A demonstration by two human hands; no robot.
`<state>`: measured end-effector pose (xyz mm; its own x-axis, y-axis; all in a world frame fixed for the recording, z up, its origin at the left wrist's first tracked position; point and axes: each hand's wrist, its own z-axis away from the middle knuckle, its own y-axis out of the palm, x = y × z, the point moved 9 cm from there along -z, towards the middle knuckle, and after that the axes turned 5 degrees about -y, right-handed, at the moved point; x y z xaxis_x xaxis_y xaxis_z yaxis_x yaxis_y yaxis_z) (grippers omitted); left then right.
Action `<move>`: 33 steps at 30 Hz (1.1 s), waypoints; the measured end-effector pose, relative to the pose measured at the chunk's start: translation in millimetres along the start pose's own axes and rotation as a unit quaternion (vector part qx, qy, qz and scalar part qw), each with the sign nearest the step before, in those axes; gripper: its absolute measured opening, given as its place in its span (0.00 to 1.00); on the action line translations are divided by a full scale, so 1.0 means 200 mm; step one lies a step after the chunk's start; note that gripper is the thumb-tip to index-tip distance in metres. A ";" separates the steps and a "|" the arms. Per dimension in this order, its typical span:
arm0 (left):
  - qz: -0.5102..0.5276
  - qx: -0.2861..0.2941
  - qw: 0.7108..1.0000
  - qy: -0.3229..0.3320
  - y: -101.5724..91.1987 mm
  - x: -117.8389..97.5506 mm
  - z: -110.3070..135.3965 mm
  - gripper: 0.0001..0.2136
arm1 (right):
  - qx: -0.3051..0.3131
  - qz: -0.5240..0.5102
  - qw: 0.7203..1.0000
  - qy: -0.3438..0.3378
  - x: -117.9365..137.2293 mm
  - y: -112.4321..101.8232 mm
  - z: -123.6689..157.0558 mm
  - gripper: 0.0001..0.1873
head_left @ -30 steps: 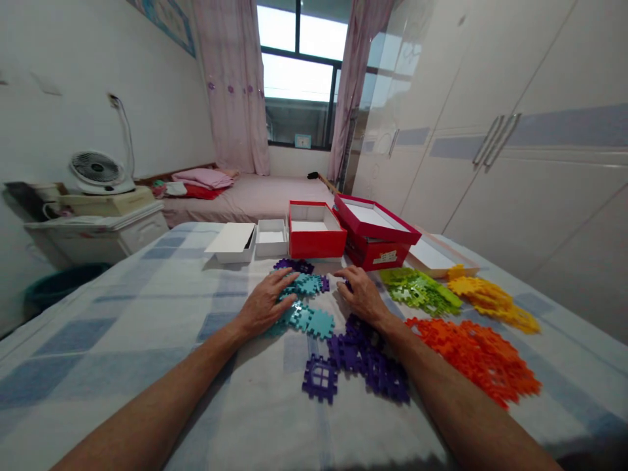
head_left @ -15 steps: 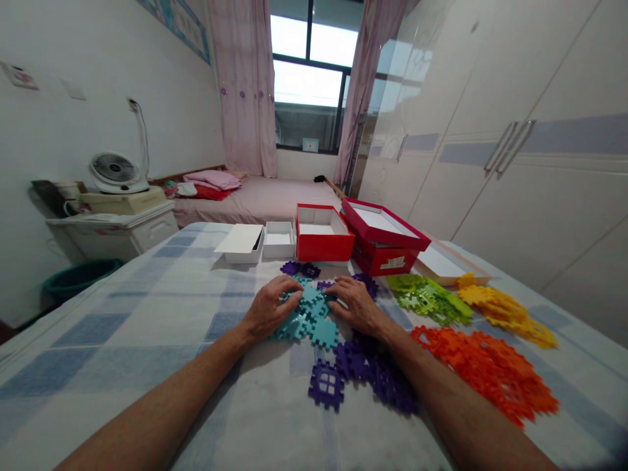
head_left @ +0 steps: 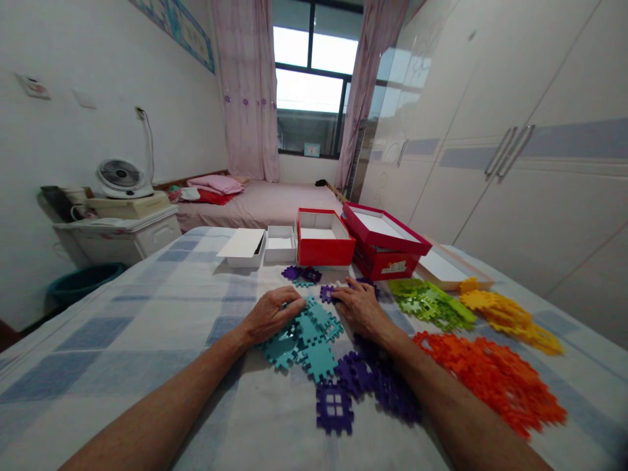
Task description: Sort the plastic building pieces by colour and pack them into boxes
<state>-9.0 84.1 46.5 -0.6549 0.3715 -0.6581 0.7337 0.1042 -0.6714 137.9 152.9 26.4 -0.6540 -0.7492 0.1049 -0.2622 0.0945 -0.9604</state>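
Observation:
A loose pile of teal interlocking plastic tiles (head_left: 314, 333) lies on the checked cloth between my hands. My left hand (head_left: 272, 314) is closed, fingers and thumb bent over the pile's upper left edge; its fingertips are partly hidden. Right of the pile, my right hand (head_left: 362, 306) has its fingers stretched out and apart, touching a small purple window tile (head_left: 327, 293). More purple tiles (head_left: 392, 389) lie partly under my right wrist and forearm. Closest to me is a purple tile with a window shape (head_left: 335, 407), flat on the cloth.
Orange tiles (head_left: 490, 379), green tiles (head_left: 432, 304) and yellow tiles (head_left: 510, 317) lie in heaps on the right. Behind stand an open red box (head_left: 326, 252), a second red box with a tilted lid (head_left: 387, 261) and white boxes (head_left: 279, 252). Two purple tiles (head_left: 311, 275) lie before them.
The teal tiles have slid toward me and spread out. A purple tile near my right fingertips shows more fully. My right hand has come away from the teal pile's edge.

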 end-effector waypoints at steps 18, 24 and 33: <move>-0.034 -0.150 0.986 -0.065 -0.13 0.17 -0.01 0.20 | 0.056 0.151 0.987 -0.014 -0.04 -0.04 -0.17 0.13; -0.045 -0.170 0.981 -0.088 -0.17 0.24 -0.02 0.21 | 0.042 0.089 0.995 0.008 0.05 0.02 -0.34 0.19; -0.039 -0.182 0.974 -0.125 -0.20 0.32 -0.01 0.21 | 0.025 0.048 0.997 0.050 0.03 0.07 -0.37 0.15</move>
<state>-79.9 106.1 33.0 -0.7008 0.1171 -0.7037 0.6661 0.4606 -0.5867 78.2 198.7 31.7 -0.7429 -0.6684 0.0358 -0.1618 0.1274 -0.9786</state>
